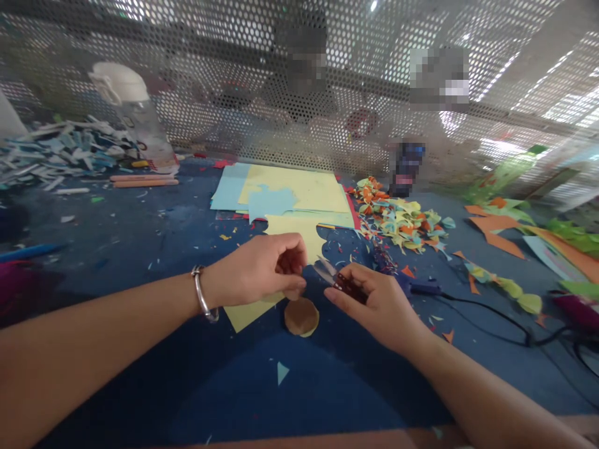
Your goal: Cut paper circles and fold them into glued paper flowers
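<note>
My left hand (266, 268), with a silver bangle at its wrist, hovers with curled fingers; whatever they may hold is hidden. Partly under it lies a yellow paper piece (250, 313). My right hand (374, 299) grips a small cutting tool (349, 288) by its dark red handle, silvery blade end pointing up and left toward my left hand. Just below both hands, a brown round disc (301, 315) rests on the blue table, with yellow paper peeking from beneath its edge. A cut yellow sheet (294, 231) with curved notches lies beyond my hands.
Yellow and blue paper sheets (299, 184) are stacked at the back. Colourful cut scraps (402, 221) heap right of them. A blue glue gun (416, 285) with a black cable lies right. A bottle (145, 125) and pale strips (70, 149) stand at left, before a perforated metal screen (210, 81).
</note>
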The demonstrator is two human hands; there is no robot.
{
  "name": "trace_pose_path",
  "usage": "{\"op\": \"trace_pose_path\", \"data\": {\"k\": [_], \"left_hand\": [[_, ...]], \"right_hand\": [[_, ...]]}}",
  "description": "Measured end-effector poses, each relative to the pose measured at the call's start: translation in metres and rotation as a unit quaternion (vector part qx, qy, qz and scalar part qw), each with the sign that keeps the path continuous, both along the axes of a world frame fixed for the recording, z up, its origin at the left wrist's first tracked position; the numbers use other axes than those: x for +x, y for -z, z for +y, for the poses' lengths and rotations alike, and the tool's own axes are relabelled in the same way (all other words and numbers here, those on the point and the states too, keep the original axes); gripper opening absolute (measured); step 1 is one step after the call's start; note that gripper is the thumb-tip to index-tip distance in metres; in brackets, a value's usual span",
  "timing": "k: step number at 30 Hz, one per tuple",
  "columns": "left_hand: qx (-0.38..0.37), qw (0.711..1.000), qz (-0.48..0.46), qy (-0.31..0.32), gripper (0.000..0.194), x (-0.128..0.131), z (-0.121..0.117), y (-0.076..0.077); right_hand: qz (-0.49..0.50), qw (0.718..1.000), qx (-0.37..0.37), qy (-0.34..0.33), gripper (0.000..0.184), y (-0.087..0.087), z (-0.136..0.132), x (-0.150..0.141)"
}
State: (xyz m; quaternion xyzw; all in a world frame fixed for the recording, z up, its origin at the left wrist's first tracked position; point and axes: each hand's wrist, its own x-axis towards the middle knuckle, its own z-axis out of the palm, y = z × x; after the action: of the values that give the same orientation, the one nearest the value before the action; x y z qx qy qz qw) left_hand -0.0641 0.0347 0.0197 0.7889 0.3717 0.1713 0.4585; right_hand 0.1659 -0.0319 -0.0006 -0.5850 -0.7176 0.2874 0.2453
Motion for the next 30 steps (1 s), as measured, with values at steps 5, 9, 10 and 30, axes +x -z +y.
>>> {"op": "trace_pose_path", "data": {"k": [5,9,10,30], "left_hand": [[-0.08,0.971,-0.223,-0.045,0.031,0.014,-0.009,0.015],[-0.08,0.958,-0.261,-0.088,0.041,0.021,-0.015,0.023],[-0.083,0.958,-0.26,-0.088,0.042,0.022,-0.017,0.023],[0.264,0.899,0.216,-0.274,0.072,-0.047,0.105,0.036]], "right_hand": [[0.073,0.997,-0.006,-0.011,0.025,0.004,0.002,-0.004],[0.138,0.99,-0.04,-0.003,0.022,0.005,0.005,-0.009],[0.149,0.988,-0.044,-0.001,0.021,0.004,0.005,-0.011],[0.095,0.995,0.018,-0.003,0.019,0.005,0.001,-0.013]]}}
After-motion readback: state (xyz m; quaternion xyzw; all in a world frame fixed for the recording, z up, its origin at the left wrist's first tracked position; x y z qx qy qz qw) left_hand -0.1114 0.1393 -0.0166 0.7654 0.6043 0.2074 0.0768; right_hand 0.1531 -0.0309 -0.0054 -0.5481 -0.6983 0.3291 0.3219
